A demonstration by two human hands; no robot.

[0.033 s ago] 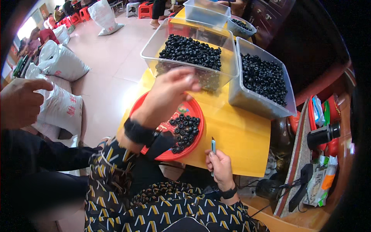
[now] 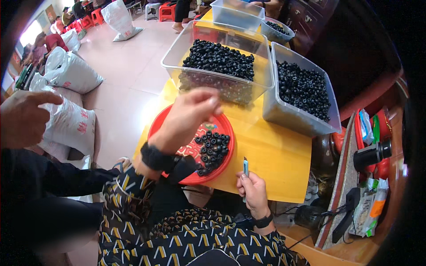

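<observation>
While a co-worker's hand [image 2: 24, 117] sits at far left edge, loosely curled, dark sleeve below it, white woven sacks [image 2: 71, 73] lie on the pink floor behind. Moving right: the person's left hand [image 2: 188, 115] is raised over the red round tray [image 2: 156, 126], fingers bunched narrow, tips pinched together; whether anything small is between them can't be told. Black wristband on that wrist. Tray rests on the yellow table [image 2: 270, 159], near its left end. On the tray, right half: a small pile of black ring-shaped parts [image 2: 213, 148], just beside the left forearm, not touching the hand.

Behind the tray: clear plastic bin [image 2: 175, 62] heaped with the same black rings. Right hand [image 2: 254, 190] low at the table's near edge, closed around a thin teal stick-like tool [image 2: 245, 168], tip pointing up and away; also a dark wristband. Patterned black-yellow-white sleeves on both arms.

Further right: second clear bin [image 2: 301, 119], about full of black rings, touching the first bin's side. Two more bins farther back, one seemingly empty. Far right: a wooden side shelf [image 2: 341, 186] with packets, a black cylinder, cables.

Progress, judged: only a small batch is on the tray, large stock sits in both bins, so most of the handling looks left. Which bin is done stock vs raw can't be told.
</observation>
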